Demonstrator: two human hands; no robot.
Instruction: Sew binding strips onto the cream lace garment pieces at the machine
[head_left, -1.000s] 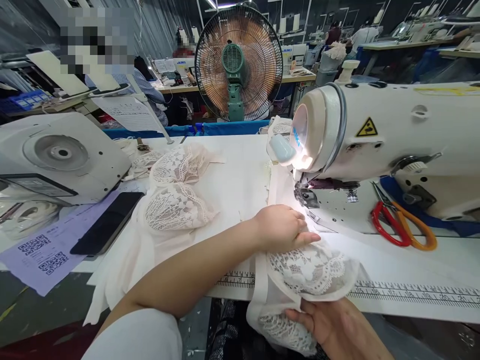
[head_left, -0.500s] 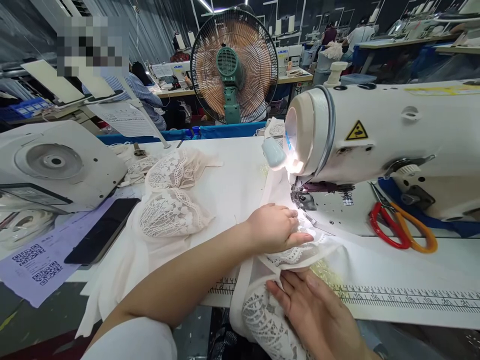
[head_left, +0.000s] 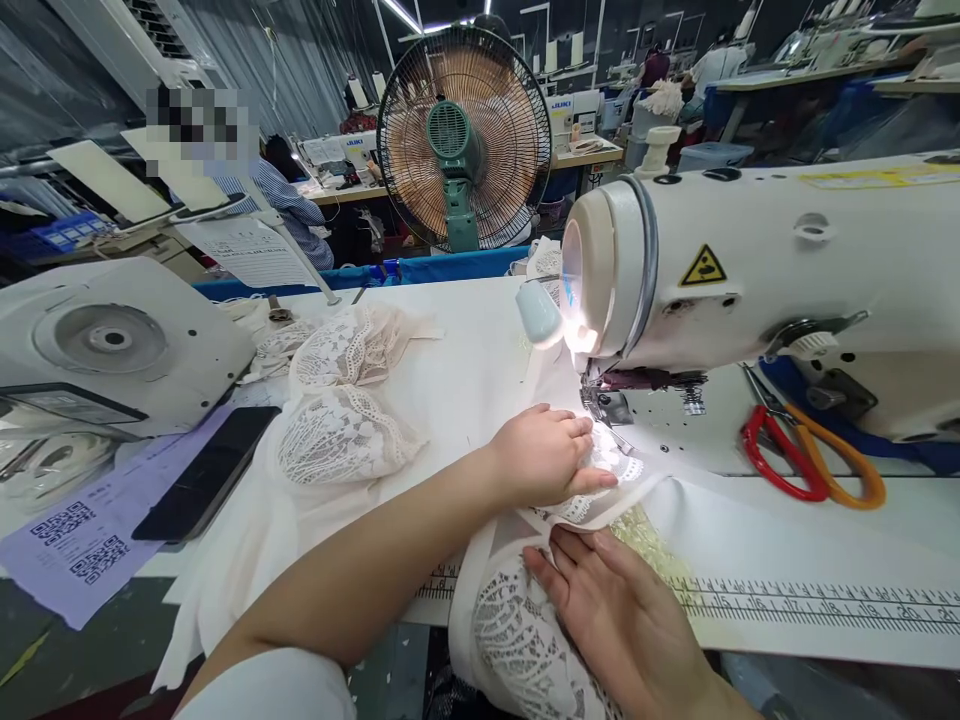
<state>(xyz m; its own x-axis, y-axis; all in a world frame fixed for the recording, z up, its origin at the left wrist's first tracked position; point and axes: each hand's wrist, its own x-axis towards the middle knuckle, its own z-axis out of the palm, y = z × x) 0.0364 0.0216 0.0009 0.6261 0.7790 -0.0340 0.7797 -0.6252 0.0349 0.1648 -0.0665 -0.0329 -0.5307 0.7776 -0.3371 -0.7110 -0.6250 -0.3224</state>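
A white lace bra [head_left: 525,630] stretches from the table's front edge up to the needle area of the sewing machine [head_left: 750,240]. My left hand [head_left: 544,455] lies palm down on its upper part, just left of the presser foot [head_left: 600,400]. Those fingers are extended and press on the cloth, the thumb pointing right. Closer to me, my right hand [head_left: 619,610] is turned palm up with its fingers stretched out. Its fingertips are partly hidden at a fold of the bra, between the lit upper lace and the cup hanging toward my lap.
Left of my arm lies another lace bra [head_left: 349,435], beside a black phone [head_left: 206,475] and a purple paper [head_left: 82,540]. Scissors [head_left: 814,455] rest on the right. A ruler strip [head_left: 817,600] follows the front edge. A fan [head_left: 461,140] stands behind the table.
The bra and both hands have shifted very slightly left in view. The fold at my right fingertips has changed shape a little. Otherwise the hands keep their places.
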